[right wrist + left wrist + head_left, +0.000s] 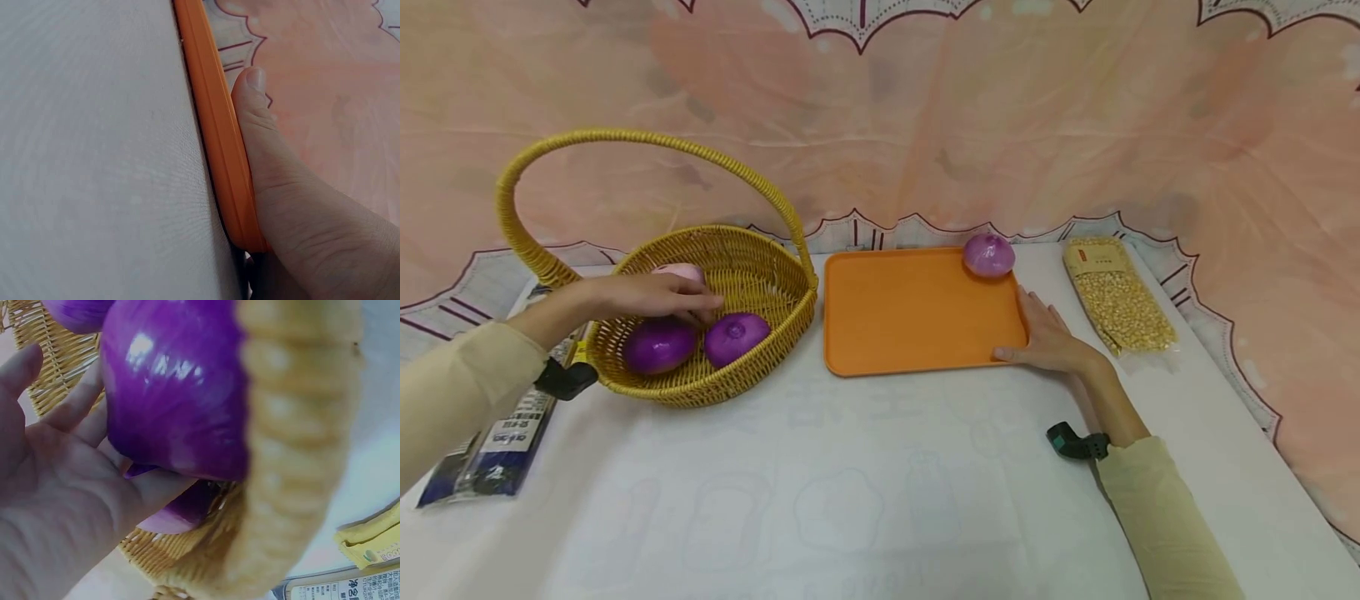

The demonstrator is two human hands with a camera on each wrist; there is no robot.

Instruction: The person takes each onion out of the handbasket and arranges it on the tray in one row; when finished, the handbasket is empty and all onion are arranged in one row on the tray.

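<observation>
My left hand point(651, 296) reaches over the rim into a yellow wicker basket point(700, 398), fingers spread loosely among the onions. A dark purple onion point(658, 346) lies below the hand, a second purple onion point(736, 337) is near the fingertips, and a paler onion point(679, 271) shows partly behind it. In the left wrist view, the large purple onion point(178, 387) hides part of the fingers and thumb. My right hand point(1047, 337) rests at the right front corner of an orange tray point(910, 312), its straight thumb point(255, 100) against the rim. Another purple onion point(988, 255) sits at the tray's back right corner.
A bag of yellow kernels point(1120, 296) lies right of the tray. Dark printed packages point(508, 450) lie left of the basket, and the left wrist view shows a yellow packet point(375, 540). The tall basket handle point(647, 137) arches above the left forearm. Patterned cloth point(925, 125) hangs behind the table.
</observation>
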